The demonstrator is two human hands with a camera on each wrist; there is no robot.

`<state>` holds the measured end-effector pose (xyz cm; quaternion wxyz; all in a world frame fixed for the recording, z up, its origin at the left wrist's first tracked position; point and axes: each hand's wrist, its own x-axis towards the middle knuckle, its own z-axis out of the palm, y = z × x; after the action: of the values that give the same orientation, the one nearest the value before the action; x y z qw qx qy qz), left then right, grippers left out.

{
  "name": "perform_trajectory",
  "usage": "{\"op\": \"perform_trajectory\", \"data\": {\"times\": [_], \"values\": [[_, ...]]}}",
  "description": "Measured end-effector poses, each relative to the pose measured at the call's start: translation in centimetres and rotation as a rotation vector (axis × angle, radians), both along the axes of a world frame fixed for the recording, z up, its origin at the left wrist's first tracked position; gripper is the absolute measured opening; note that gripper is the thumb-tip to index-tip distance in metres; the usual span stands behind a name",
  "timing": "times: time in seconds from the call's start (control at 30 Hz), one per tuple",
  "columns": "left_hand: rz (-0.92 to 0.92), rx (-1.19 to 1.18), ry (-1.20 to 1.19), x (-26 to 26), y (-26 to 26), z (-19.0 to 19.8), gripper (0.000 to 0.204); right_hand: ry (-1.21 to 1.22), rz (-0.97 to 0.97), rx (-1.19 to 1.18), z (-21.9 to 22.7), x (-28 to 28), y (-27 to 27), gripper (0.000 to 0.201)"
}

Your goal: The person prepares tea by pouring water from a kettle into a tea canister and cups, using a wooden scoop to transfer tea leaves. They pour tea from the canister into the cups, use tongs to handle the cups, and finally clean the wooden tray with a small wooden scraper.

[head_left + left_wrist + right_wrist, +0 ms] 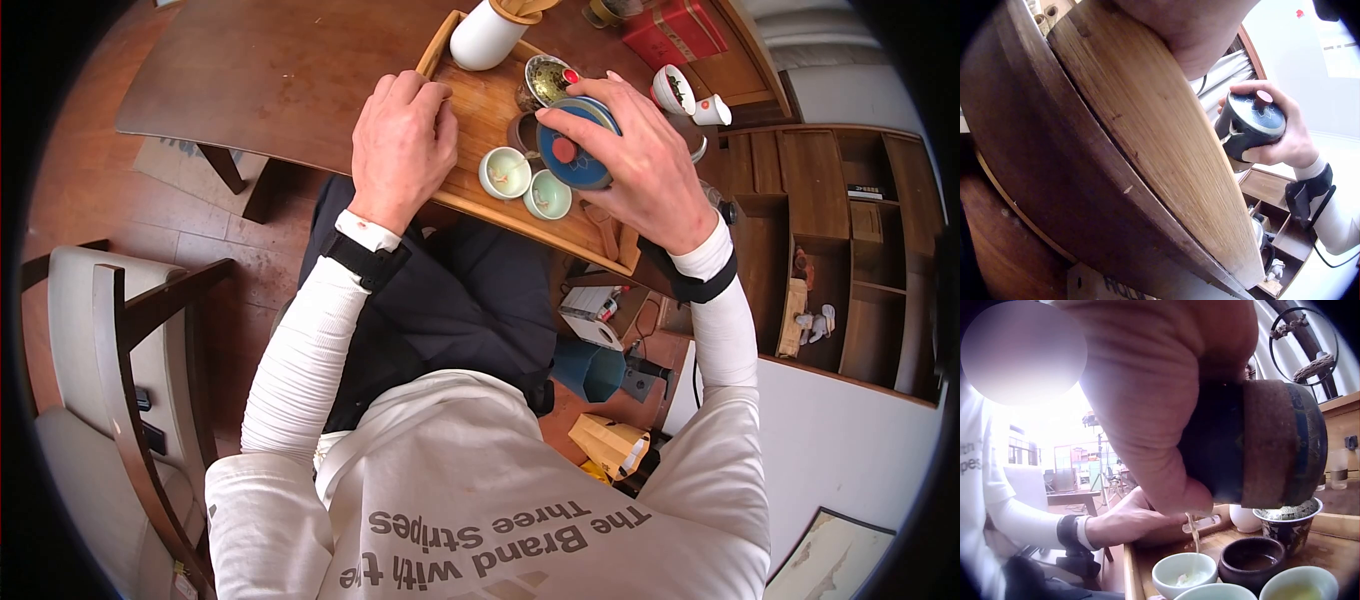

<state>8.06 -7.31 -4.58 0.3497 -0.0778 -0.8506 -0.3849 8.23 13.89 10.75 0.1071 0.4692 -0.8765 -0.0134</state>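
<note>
My right hand grips a dark blue lidded teapot with a red knob on its lid and a brown band round its body. The pot is tilted over the wooden tray. A thin stream of tea runs from it into a pale green cup. Beside that stand a second pale green cup, a dark brown cup and another pale cup with yellowish liquid. My left hand rests at the tray's left end, fingers loosely curled, holding nothing.
A white canister of wooden utensils and a patterned cup stand on the tray. Beyond it are a red box and a white bowl with dark contents. A chair stands at left, open shelves at right.
</note>
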Motion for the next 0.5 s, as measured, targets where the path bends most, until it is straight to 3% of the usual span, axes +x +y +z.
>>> {"op": "perform_trajectory", "data": {"times": [0.5], "values": [[-0.008,0.012,0.015,0.0,-0.1,-0.1,0.009,0.023,-0.006,-0.008,2.5,1.1,-0.8,0.062]]}}
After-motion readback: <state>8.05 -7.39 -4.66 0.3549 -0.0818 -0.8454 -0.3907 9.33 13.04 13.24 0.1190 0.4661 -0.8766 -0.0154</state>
